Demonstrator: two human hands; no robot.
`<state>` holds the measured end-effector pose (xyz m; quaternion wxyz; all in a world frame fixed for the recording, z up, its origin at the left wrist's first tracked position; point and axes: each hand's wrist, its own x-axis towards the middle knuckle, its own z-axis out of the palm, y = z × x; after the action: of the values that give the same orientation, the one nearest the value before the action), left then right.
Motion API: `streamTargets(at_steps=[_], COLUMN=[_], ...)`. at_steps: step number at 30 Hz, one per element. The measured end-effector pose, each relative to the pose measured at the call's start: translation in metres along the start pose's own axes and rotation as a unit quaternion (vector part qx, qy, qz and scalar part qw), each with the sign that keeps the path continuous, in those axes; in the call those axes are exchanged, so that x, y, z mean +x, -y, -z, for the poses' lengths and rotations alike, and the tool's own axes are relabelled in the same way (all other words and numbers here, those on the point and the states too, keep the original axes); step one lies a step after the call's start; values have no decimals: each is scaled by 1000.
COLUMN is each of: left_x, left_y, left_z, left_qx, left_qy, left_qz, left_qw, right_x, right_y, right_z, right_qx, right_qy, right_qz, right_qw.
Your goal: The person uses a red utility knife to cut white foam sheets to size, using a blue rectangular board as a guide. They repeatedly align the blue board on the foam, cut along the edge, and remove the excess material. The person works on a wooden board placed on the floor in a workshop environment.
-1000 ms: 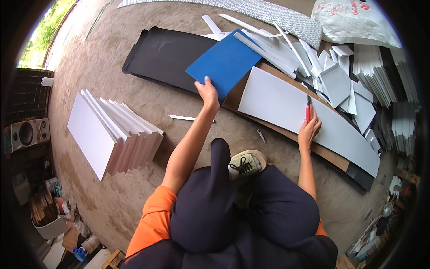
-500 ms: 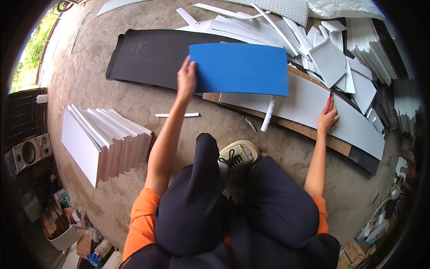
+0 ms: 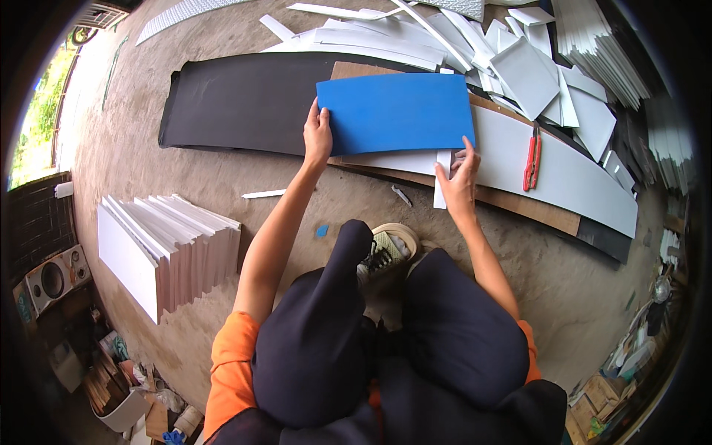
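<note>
A stiff blue rectangular sheet (image 3: 397,111) is held up over the work boards. My left hand (image 3: 317,139) grips it at its left edge, thumb on the top face. By the sheet's lower right corner is my right hand (image 3: 461,176), fingers apart, the index fingertip at the corner; whether it presses there I cannot tell. From below the blue sheet a narrow white strip (image 3: 442,194) sticks out near my right thumb. A red-handled utility knife (image 3: 531,162) lies on the long white sheet (image 3: 586,174), right of my right hand.
Beneath lie a brown board (image 3: 526,211) and a long black sheet (image 3: 237,100). White offcuts (image 3: 519,70) are heaped at the far side. A stack of white panels (image 3: 170,252) stands at left. A blue scrap (image 3: 321,231) and a small grey-white piece (image 3: 401,196) lie on the floor.
My right hand has let go of the utility knife and moved left to the blue sheet's corner. The left hand still holds the sheet. A blue scrap now shows on the floor.
</note>
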<state>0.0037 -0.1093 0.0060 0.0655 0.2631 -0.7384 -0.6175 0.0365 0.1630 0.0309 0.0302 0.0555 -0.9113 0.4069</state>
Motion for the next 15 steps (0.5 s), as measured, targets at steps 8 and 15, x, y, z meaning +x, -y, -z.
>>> streamTargets(at_steps=[8, 15], left_x=[-5, -8], left_y=[0, -21], left_z=[11, 13], left_qx=[-47, -68], left_qy=[-35, 26], left_qz=[-40, -56], left_qw=[997, 996], right_x=[7, 79], right_y=[11, -21], right_z=[23, 121], right_qx=[-50, 9], right_qy=[-5, -178], right_qz=[-73, -100], right_qw=[996, 979])
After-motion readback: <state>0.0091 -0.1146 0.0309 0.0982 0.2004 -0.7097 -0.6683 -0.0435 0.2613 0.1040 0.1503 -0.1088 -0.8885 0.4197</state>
